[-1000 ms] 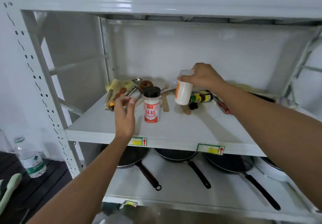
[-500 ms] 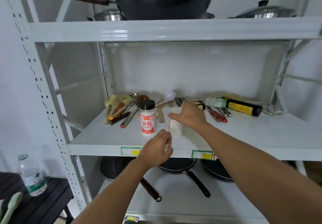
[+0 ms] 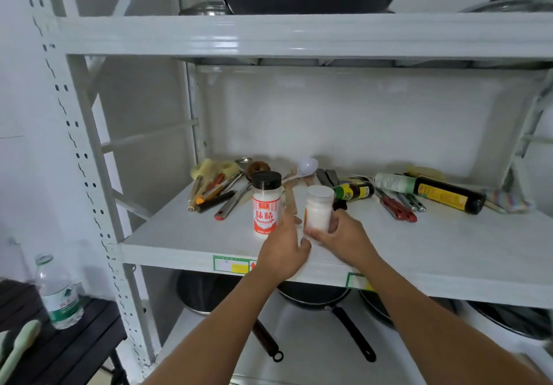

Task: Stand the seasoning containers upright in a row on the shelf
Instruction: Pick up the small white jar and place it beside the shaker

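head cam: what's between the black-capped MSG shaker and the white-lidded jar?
Left hand's fingers, plus wooden utensil handles behind on the shelf; MSG shaker left, white-lidded jar right. Head view.

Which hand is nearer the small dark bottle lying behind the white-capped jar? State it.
Right. The right hand, gripping the white-capped jar, sits just in front of the small dark bottle; the left hand is farther off, beside the black-capped jar.

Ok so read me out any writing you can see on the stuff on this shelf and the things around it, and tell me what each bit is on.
"味精": large white characters on the red label of the black-capped shaker.
Small line under it: too small to read.
Water bottle label: red characters, blurred.
Small dark bottle, lying down: label unreadable.
Long dark bottle, lying down: yellow label unreadable.
Shelf-edge stickers: red arrow, no legible words.
White-lidded jar: no text visible.
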`<state>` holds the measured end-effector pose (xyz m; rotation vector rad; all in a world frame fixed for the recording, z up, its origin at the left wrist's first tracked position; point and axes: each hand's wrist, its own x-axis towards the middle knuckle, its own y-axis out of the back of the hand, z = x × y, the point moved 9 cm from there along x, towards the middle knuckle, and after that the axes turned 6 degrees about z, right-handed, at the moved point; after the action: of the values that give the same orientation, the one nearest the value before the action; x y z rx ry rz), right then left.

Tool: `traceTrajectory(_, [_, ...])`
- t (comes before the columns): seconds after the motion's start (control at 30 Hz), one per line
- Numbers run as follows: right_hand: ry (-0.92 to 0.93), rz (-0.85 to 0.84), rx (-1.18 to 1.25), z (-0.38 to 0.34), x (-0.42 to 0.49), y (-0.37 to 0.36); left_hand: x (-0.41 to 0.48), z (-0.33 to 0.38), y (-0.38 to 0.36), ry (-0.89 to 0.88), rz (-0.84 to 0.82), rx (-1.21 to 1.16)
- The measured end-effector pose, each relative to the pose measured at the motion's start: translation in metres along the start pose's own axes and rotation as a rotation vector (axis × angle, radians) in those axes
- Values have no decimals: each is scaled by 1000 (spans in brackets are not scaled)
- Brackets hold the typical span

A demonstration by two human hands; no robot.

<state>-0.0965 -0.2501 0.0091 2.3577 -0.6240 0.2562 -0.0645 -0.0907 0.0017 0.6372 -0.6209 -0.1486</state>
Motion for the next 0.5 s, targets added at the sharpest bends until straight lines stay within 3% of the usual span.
traceTrajectory(0.13, [4,48,22,12,5,0,5,2,-7,-19,33,-6])
traceTrajectory(0.33, [17,-76,172,25,10,-8,10,-7,-10,31,-21,-91])
traceTrajectory(0.5, [9,-54,144,26,12,-10,11,-8,-10,54,-18,-141])
